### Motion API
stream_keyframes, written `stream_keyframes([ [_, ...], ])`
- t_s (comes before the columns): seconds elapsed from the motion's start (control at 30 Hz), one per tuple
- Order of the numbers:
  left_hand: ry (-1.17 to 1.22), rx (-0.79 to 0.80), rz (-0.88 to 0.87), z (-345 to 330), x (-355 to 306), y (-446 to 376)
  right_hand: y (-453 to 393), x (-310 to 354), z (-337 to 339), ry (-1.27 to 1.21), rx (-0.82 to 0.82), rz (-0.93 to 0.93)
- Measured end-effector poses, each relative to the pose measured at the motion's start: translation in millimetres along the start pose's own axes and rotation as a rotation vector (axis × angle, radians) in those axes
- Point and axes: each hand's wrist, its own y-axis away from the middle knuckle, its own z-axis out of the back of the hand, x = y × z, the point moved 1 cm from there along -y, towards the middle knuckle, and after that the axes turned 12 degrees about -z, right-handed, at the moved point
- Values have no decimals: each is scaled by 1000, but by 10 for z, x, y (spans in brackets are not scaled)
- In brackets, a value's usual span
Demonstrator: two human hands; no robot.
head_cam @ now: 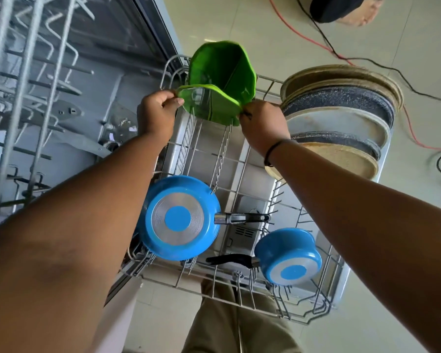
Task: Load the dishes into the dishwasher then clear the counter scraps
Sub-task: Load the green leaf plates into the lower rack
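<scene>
Two hands hold one green lid between them: the left hand [158,108] pinches its near-left rim and the right hand [261,123] pinches the right rim, so each grip is clamped on the lower green lid [214,103], which hangs above the far end of the lower rack [239,174]. A second green lid [222,67] stands on edge just behind it, at the rack's far edge.

The main risk, as I judge it, is that the held lid knocks the standing one as it goes down; they look almost touching, and a nudge could tip the rear lid off the far edge toward the floor. A pinch on a thin rim is also a weak hold, so a snag on the wire tines could twist the lid free of one hand.

The row of plates [341,118] fills the far-right side and sits just beside the right hand, leaving little room for the knuckles. The large blue pan [181,217] at the near-left and the small blue pan [288,256] at the near-right corner lie well apart from the lid and seem out of harm's way.
</scene>
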Motion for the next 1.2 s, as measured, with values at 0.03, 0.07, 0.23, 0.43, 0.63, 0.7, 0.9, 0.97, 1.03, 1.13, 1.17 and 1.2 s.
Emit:
stream_keyframes([
  [0.03, -4, 8, 3, -5, -3, -17, -18, 4, -19, 3, 28, -24],
  [0.07, 1, 17, 12, -14, -9, -43, -27, 9, -25, 8, 58, -43],
  [0.23, -75, 123, 85, -68, -94, -67, 61, -13, -6, 18, 182, -71],
  [0.43, -190, 189, 165, -60, -245, 447, 374, -173, -16, -32, 203, -141],
  [0.63, -70, 250, 182, -67, -253, 1735, 1057, -607, -135, 143, 277, -43],
  [0.7, -72, 284, 208, -92, -276, 2246, 1311, -786, -164, 199, 325, -6],
  [0.9, -81, 446, 195, -132, -278, 3534, 1955, -1338, -233, 371, 375, 125],
  [0.97, -166, 518, 186, -157, -230, 3766, 2093, -1480, -296, 423, 365, 212],
  [1.03, -245, 551, 172, -191, -221, 3929, 2187, -1621, -394, 478, 365, 309],
  [1.13, -299, 514, 188, -223, -277, 4108, 2260, -1832, -472, 566, 363, 403],
  [1.17, -314, 493, 195, -224, -322, 4199, 2304, -1904, -471, 584, 347, 427],
  [1.2, -322, 468, 214, -225, -369, 4315, 2348, -1982, -458, 602, 329, 445],
])
